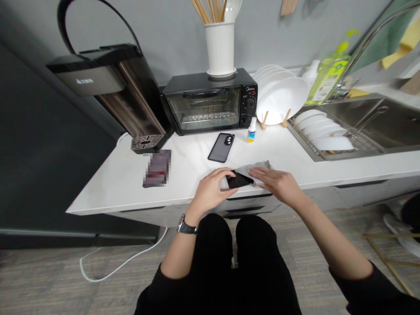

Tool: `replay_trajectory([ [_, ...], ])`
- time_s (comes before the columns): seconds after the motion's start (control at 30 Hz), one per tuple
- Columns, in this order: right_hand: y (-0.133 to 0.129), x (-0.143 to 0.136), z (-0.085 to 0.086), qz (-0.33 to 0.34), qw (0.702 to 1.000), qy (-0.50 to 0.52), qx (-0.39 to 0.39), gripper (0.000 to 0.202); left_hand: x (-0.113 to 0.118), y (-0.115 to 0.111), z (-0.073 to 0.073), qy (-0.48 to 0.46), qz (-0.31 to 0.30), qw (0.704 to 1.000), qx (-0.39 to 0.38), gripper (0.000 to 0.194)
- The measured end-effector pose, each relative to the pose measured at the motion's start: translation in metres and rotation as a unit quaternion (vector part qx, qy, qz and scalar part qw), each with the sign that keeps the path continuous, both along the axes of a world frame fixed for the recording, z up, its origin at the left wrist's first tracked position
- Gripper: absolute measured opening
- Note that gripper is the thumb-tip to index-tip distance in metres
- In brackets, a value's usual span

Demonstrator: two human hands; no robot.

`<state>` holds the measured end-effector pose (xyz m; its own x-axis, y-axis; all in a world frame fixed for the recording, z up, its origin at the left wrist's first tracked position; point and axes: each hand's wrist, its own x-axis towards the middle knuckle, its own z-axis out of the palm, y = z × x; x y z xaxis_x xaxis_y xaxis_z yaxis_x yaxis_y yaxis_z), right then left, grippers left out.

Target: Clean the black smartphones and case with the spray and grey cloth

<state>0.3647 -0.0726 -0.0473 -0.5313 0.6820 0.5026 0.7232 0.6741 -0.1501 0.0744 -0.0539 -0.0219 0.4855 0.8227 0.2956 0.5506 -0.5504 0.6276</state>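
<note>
My left hand (213, 189) grips a black smartphone (239, 180) by its left end, thumb on the near edge and fingers on the far one. Over the phone's right part lies a light grey cloth (244, 169), with my right hand (274, 181) pressing it down, fingers together. The cloth hides that end of the phone. Behind my hands lies a dark phone case (222, 147) with camera holes at its top. A small white-capped spray bottle (251, 130) with a blue and yellow label stands upright to its right.
A blurred-out dark item (158, 168) lies at left, before a tall water dispenser (131, 94). Behind stands a toaster oven (210, 107) bearing a white utensil holder (220, 50). Racked plates (282, 98) and a sink (377, 144) with bowls (328, 131) are at right.
</note>
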Motion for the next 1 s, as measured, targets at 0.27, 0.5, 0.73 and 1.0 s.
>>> replay_trajectory([
  [0.27, -0.012, -0.101, -0.002, -0.029, 0.999, -0.008, -0.031, 0.065, -0.002, 0.000, 0.002, 0.033, 0.044, 0.997, -0.056, 0.069],
  [0.5, -0.004, -0.034, -0.007, -0.145, 0.989, -0.008, -0.040, 0.073, 0.001, -0.001, 0.002, 0.034, 0.053, 0.996, -0.064, 0.079],
  [0.73, -0.024, -0.111, -0.010, -0.106, 0.993, 0.026, -0.046, 0.108, -0.001, 0.000, 0.002, 0.026, 0.062, 0.995, -0.075, 0.078],
  [1.0, -0.014, -0.065, -0.011, -0.233, 0.969, 0.061, -0.045, 0.085, 0.001, -0.001, 0.003, 0.014, 0.066, 0.995, -0.073, 0.081],
])
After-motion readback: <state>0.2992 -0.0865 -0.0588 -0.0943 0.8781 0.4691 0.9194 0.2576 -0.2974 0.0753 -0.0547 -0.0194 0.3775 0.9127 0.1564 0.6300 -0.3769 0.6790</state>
